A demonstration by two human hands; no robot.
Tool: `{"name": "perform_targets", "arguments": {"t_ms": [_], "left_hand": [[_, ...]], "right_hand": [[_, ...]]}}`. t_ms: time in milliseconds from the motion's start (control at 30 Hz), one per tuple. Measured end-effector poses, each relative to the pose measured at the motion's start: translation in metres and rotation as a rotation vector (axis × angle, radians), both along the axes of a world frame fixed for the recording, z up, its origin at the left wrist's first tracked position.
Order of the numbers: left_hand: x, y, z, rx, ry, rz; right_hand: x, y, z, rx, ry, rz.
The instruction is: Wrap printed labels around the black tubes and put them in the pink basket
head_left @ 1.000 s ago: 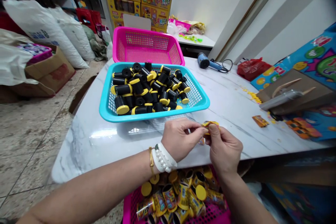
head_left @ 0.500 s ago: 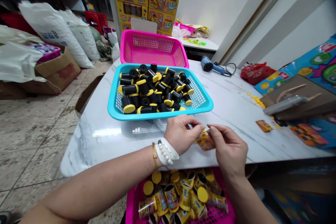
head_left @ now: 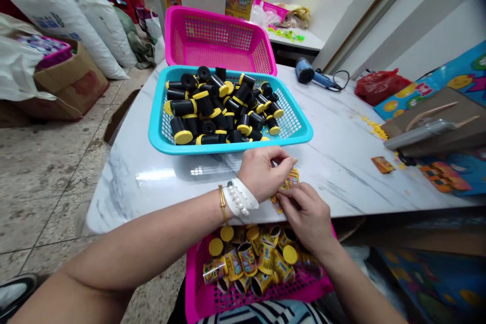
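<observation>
A small yellow-and-orange printed wrapper (head_left: 291, 178) is between my hands, just over the near edge of the table, partly covered by my fingers. My left hand (head_left: 264, 172), with bracelets at the wrist, is closed in a pinch at the wrapper's upper end; what its fingertips hold is hidden. My right hand (head_left: 309, 212) pinches the wrapper's lower part between thumb and fingers. Below the table edge, a magenta basket (head_left: 193, 288) holds several yellow printed cups, some with yellow lids. Beyond my hands stands a turquoise basket (head_left: 228, 149) full of black cylinders with yellow caps.
An empty pink basket (head_left: 220, 58) stands behind the turquoise one on the marble-patterned table (head_left: 125, 192). To the right are a blue heat gun (head_left: 306, 71), a red plastic bag (head_left: 379, 86), a small wrapper stack (head_left: 382, 164) and an open cardboard box (head_left: 429, 126). White sacks (head_left: 49, 20) stand left.
My right hand has moved left and slid down the wrapper, closer to my left hand. The wrapper is now tilted differently. The view has dipped, showing patterned cloth at the bottom.
</observation>
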State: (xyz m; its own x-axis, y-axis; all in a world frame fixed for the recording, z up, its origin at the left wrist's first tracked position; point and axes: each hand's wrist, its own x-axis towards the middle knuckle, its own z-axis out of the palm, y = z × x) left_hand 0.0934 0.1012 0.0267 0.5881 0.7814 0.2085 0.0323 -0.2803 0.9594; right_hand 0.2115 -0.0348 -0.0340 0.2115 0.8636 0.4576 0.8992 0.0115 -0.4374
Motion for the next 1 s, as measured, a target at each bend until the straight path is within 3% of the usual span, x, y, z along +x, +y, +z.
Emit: {"name": "perform_targets", "arguments": {"t_ms": [200,400,467,533,600,667,800,1000], "left_hand": [[-0.001,0.003,0.000,0.008,0.155,-0.032],[0.001,0.001,-0.007,-0.129,0.212,-0.250],[0.002,0.002,-0.008,-0.132,0.194,-0.279],[0.002,0.004,-0.007,-0.115,0.193,-0.288],[0.001,0.004,-0.005,-0.104,0.187,-0.274],[0.001,0.002,-0.004,-0.101,0.142,-0.196],[-0.002,-0.005,-0.001,-0.072,-0.046,-0.010],[-0.007,-0.015,0.005,0.028,-0.096,-0.051]], "right_hand": [[-0.002,0.003,0.004,0.154,-0.027,-0.061],[0.007,0.006,0.026,0.390,-0.068,-0.247],[0.010,0.010,0.031,0.371,0.088,-0.276],[0.013,0.014,0.033,0.248,0.408,-0.276],[0.017,0.017,0.034,0.063,0.734,-0.241],[0.020,0.019,0.034,-0.010,0.897,-0.254],[0.018,0.021,0.035,0.196,0.886,-0.418],[0.009,0.022,0.036,0.304,0.818,-0.420]]}}
